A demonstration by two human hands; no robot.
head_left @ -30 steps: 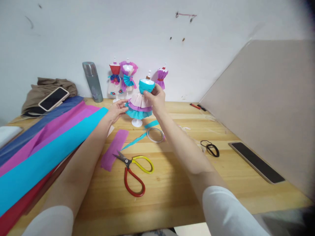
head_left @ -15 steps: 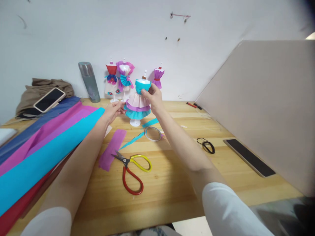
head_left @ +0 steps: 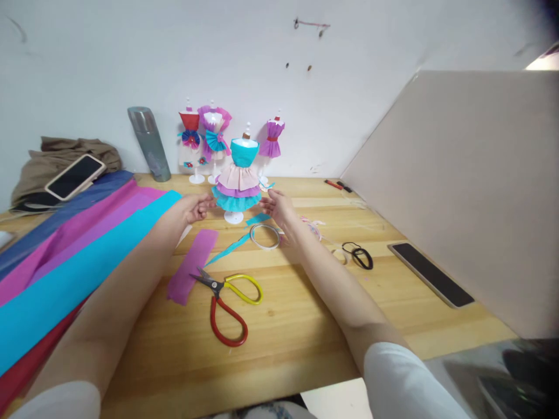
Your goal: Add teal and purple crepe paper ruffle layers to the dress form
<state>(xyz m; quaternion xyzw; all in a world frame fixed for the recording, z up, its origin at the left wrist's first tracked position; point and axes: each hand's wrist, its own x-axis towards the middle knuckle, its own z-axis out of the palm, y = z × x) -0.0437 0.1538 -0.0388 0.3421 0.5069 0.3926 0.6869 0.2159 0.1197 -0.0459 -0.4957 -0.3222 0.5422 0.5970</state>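
Observation:
A small white dress form (head_left: 233,217) stands upright on the table in front of me. On it is a paper dress (head_left: 238,177) with a turquoise bodice and tiered skirt in pale pink, purple and turquoise. Just left of the skirt, my left hand (head_left: 195,208) has its fingers loosely bent and apart, holding nothing. My right hand (head_left: 278,208) is at the skirt's right edge, fingers apart; whether the tips touch the paper I cannot tell. Nearer me lie scissors (head_left: 217,286) with one yellow and one red handle, a purple paper strip (head_left: 192,265) and a roll of tape (head_left: 265,237).
Behind stand three more dressed forms, including a red-topped one (head_left: 189,122) and a purple one (head_left: 273,138). A bottle (head_left: 151,145), a phone (head_left: 76,176) on brown cloth and coloured paper sheets (head_left: 100,244) occupy the left. Black bands (head_left: 362,257) and a dark flat device (head_left: 430,273) lie right, beside a partition (head_left: 480,174).
My right hand has let go of the turquoise bodice and come down beside the skirt. My left hand has drawn slightly away from the skirt's left edge. The view has shifted a little.

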